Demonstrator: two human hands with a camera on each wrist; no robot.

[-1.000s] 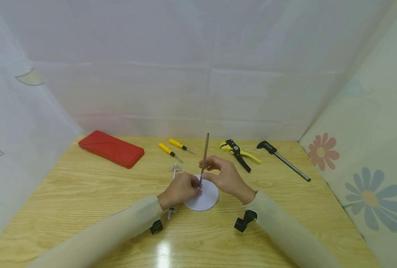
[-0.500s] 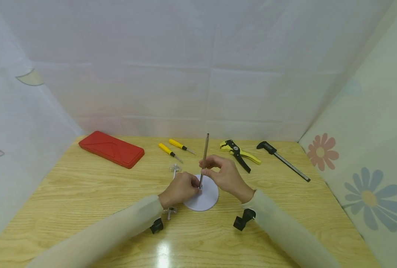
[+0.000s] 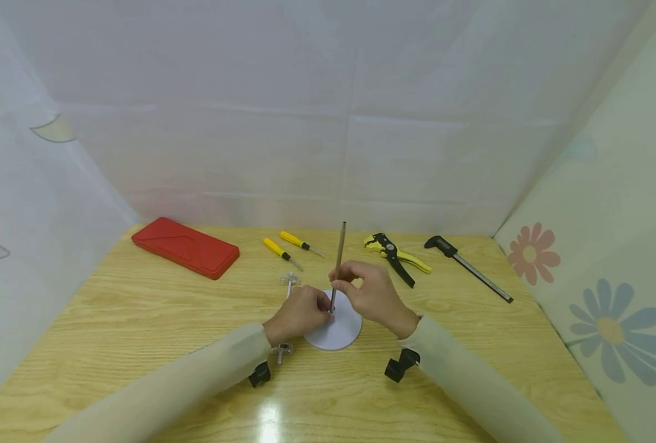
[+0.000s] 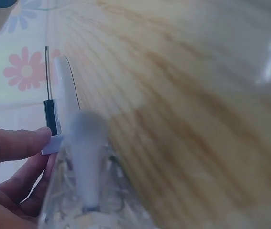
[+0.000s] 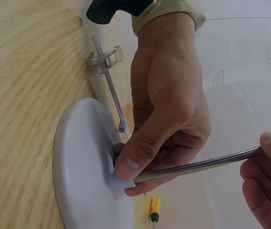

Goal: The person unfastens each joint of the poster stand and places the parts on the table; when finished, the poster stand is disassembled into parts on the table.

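Since a second ago my right hand (image 3: 373,294) has slid a little lower and nearer along the metal rod (image 3: 338,261); the rod, the base and my left hand (image 3: 300,312) sit where they were.

The rod stands nearly upright, tilted slightly to the right at the top, with its lower end at the middle of the white round base (image 3: 339,329). The base lies flat on the wooden table (image 3: 140,320), near the centre.

Left hand: thumb and fingers pinch the foot of the rod where it meets the base. The right wrist view shows the thumb (image 5: 135,160) pressed against the rod's lower end at the base's hub.

Right hand: fingers are curled round the rod's middle section, above the left hand, and grip it.

A clear plastic rod with clips (image 3: 287,289) lies on the table just left of the base, partly hidden under my left hand.

Far side of the table, left to right: a red case (image 3: 185,247), two yellow-handled screwdrivers (image 3: 289,246), a yellow and black wire stripper (image 3: 396,255), a black-handled caliper (image 3: 468,266). All lie well apart from the base.

The left wrist view is blurred; it shows table grain and fingertips only.
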